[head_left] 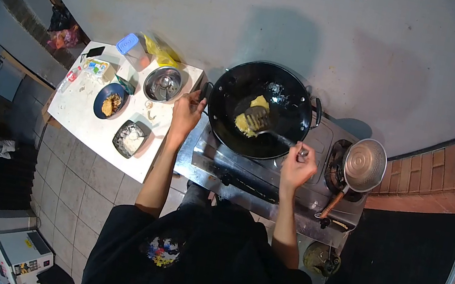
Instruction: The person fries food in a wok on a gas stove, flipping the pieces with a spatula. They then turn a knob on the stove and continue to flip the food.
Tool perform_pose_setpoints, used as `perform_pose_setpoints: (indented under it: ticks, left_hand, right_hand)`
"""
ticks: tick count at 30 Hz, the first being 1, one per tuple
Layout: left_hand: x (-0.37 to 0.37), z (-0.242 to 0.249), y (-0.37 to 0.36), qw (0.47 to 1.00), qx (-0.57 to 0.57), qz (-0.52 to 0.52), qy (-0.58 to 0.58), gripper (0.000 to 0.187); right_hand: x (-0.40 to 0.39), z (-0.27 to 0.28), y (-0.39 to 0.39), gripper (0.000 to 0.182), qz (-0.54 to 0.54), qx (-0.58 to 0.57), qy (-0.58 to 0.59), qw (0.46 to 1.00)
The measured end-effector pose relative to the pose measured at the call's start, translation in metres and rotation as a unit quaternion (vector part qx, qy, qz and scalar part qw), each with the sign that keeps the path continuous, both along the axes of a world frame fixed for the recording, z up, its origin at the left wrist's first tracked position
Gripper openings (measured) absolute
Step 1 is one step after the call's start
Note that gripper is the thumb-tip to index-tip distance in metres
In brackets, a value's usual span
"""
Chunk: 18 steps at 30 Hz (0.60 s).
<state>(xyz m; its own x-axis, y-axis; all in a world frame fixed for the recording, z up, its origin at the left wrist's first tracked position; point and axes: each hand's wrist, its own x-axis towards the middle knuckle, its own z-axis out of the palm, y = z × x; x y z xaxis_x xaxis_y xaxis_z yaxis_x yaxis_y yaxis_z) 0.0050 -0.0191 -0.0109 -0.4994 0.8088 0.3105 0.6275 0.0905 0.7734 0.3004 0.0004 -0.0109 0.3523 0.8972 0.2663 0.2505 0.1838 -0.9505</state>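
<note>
A large black wok (233, 91) sits on the left side of the stove. My left hand (187, 112) grips the wok's left handle with fingers wrapped round it. In my right hand (300, 166) is the handle of a slotted spatula (256, 118), held over the wok. The spatula's head lies on yellow food (241, 124) at the wok's bottom, partly covering it. Another piece of the yellow food shows just above the spatula head. Oil glints on the wok's far inner wall.
On the white table (72, 110) at left stand a steel bowl (163, 83), a dark blue plate (102, 97) with browned food, a square dark bowl (129, 139) with white powder and a blue-lidded container (128, 44). A saucepan (364, 165) occupies the right burner of the metal stove (244, 183).
</note>
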Motion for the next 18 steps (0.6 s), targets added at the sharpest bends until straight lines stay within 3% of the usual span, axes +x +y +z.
perform_pose_setpoints:
  ticks: [2,4,8,9,14,18]
  left_hand:
    - [-0.004,-0.004,0.005,1.000,-0.007,-0.001,-0.016,0.034]
    - [-0.002,0.002,0.004,1.000,-0.012,-0.001,-0.020,0.034]
    - [0.001,0.010,0.002,1.000,-0.013,-0.002,-0.013,0.032]
    - [0.000,0.011,0.003,1.000,-0.010,-0.005,0.016,0.030]
    - [0.003,0.012,0.002,1.000,0.006,0.007,-0.006,0.027]
    - [0.000,0.005,0.003,1.000,0.021,0.006,0.002,0.028]
  right_hand:
    - [0.003,0.028,0.016,0.010,0.007,0.037,-0.015,0.999]
    - [0.009,0.054,0.024,0.009,0.008,0.147,-0.121,0.982]
    - [0.014,0.093,0.032,0.007,0.035,0.122,-0.122,0.984]
    - [0.014,0.097,0.036,0.007,0.049,0.124,-0.167,0.977]
    - [0.008,0.092,0.053,0.014,0.092,0.109,-0.294,0.945]
    - [-0.002,0.092,0.060,0.020,0.109,0.075,-0.312,0.941]
